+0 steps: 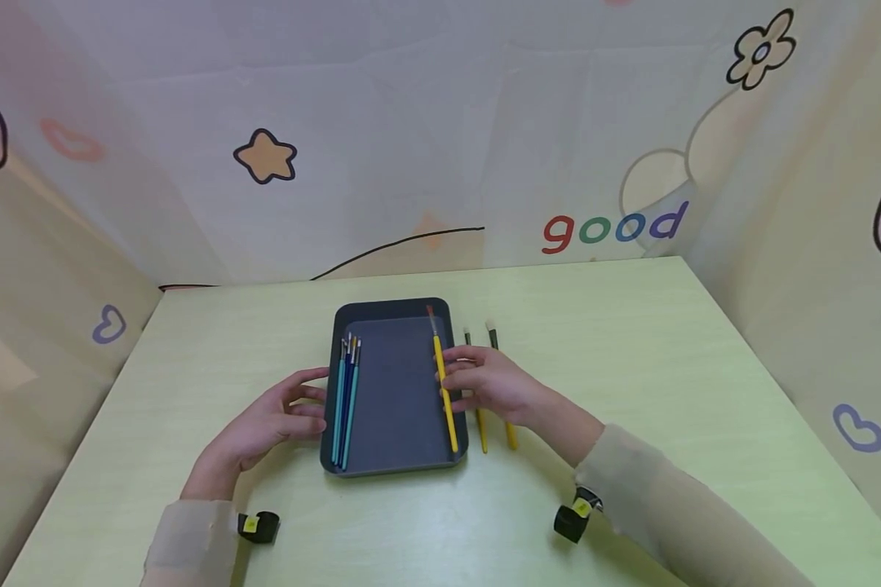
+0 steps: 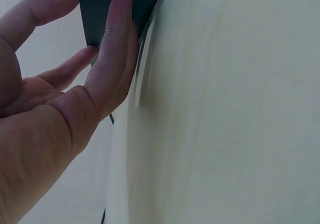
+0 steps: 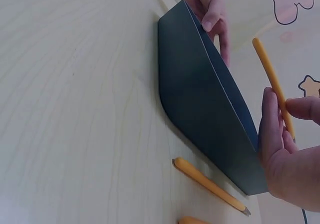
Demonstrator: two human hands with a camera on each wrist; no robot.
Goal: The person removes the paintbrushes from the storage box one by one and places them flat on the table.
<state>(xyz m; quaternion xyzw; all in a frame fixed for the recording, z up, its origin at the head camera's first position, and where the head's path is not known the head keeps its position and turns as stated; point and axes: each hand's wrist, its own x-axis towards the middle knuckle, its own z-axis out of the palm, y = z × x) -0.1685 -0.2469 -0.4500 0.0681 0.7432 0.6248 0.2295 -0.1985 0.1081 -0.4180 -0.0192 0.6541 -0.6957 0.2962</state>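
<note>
A dark grey rectangular tray [image 1: 392,391] rests on the table, with several thin teal and blue paintbrushes [image 1: 348,408] lying lengthwise along its left side. The person's right hand [image 1: 495,385] pinches a yellow-handled paintbrush [image 1: 449,417] between thumb and fingers, over the tray's right side. Its reddish bristles point to the back. In the right wrist view the yellow handle [image 3: 270,67] stands clear above the tray rim. On the opposite side, the left hand [image 1: 275,420] touches the tray's outer left wall with spread, fairly straight fingers; the left wrist view shows its thumb [image 2: 117,29] against the wall.
Two more yellow-handled paintbrushes, a thinner one [image 1: 482,432] and a thicker one [image 1: 511,435], lie on the table right of the tray, partly under the right hand. A printed cloth [image 1: 411,122] hangs behind the pale table [image 1: 595,302] and along both sides.
</note>
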